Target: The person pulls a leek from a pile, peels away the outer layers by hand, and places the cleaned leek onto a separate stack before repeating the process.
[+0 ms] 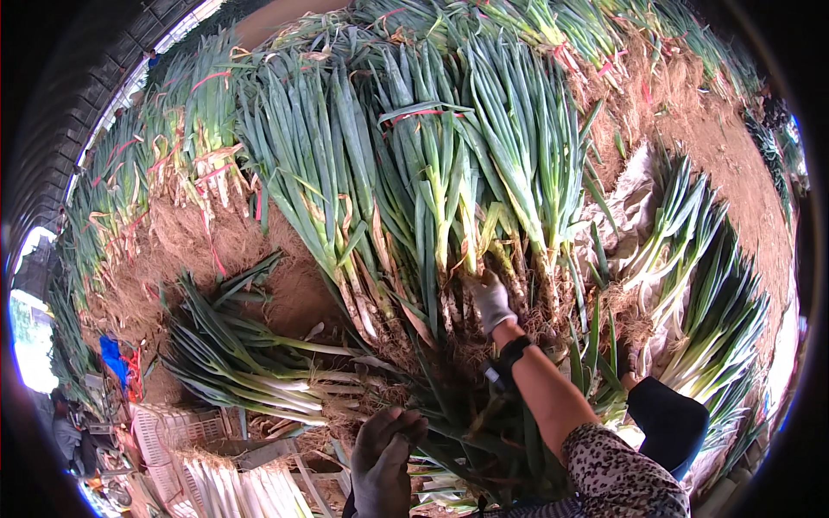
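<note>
Tall green onions (414, 164) with dark green leaves and pale, rooted stem ends fill the middle, lying with roots toward me. My right hand (492, 300), in a light glove with a dark band on the wrist, reaches into their lower ends. Its fingers are closed around a stem base, with the fingertips partly hidden among stems and roots. Nearer to me, at the lower middle, my left hand (384, 457) is gloved and raised. Its fingers are curled together, and nothing shows in them. Beside it lies a loose pile of cleaned green onions (268, 393) with white stems.
Bundles tied with red bands (194, 168) stand at the left and the back. More green onions (704, 302) lie on a pale sheet (635, 207) at the right. A light plastic crate (151, 440) and white-stemmed onions (246, 488) are at the lower left. Brown soil (725, 155) shows around them.
</note>
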Tool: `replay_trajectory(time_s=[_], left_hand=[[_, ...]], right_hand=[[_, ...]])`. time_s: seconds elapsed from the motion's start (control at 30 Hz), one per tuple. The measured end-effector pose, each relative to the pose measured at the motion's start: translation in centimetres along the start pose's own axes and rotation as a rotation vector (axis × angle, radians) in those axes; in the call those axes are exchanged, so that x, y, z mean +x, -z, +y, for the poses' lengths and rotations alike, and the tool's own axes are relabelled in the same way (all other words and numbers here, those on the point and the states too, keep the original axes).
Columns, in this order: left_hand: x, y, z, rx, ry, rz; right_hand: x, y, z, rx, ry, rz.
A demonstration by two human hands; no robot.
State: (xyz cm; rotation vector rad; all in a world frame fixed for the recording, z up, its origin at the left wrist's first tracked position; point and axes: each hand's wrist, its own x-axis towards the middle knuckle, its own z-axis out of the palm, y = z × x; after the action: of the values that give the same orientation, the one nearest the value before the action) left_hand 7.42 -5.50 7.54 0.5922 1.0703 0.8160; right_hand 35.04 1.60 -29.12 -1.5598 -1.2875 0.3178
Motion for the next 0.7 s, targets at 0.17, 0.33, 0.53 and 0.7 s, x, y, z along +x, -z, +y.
replay_trajectory(time_s=[0.17,0.33,0.53,0.7], left_hand=[[-0.4,2.2,-0.7,0.043,-0.061,-0.056],[-1.2,3.1,0.2,0.042,-0.114,-0.057],[-1.2,3.6,0.6,0.007,-0.109,-0.018],[-1.0,2.4,0.1,0.100,-0.091,-0.101]], right_hand=[[2.3,-1.9,-10.0,-0.046,-0.959,0.085],[2.7,4.5,-11.8,0.665,-0.827,0.261],[2.0,13.3,-15.5,0.615,-0.838,0.095],[-1.0,12.1,-12.4,-0.031,-0.493,-0.319]])
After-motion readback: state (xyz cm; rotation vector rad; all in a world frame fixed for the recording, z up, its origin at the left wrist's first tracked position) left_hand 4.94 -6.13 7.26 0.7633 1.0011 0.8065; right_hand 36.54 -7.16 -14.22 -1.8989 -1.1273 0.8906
